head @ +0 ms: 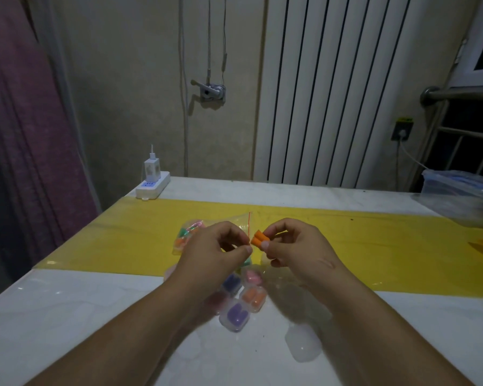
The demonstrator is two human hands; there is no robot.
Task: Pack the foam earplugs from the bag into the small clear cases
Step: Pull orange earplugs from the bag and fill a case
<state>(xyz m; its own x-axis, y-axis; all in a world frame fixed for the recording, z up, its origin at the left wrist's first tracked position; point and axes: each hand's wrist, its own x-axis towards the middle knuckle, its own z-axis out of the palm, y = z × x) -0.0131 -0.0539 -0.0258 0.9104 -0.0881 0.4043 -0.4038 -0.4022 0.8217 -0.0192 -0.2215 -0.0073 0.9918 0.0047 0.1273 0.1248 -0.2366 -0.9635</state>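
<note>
Right hand [293,246], fingers pinching two orange foam earplugs [260,240]; left hand [215,253], fingers curled, grip unclear, half-hiding clear plastic bag [188,235].

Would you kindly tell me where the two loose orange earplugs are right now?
In the head view, centre frame: the right hand pinches the orange earplugs above the yellow strip, beside the left hand gripping the bag.

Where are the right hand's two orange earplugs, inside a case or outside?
Outside. The right hand pinches the orange earplugs in the air, above the cases.
</note>
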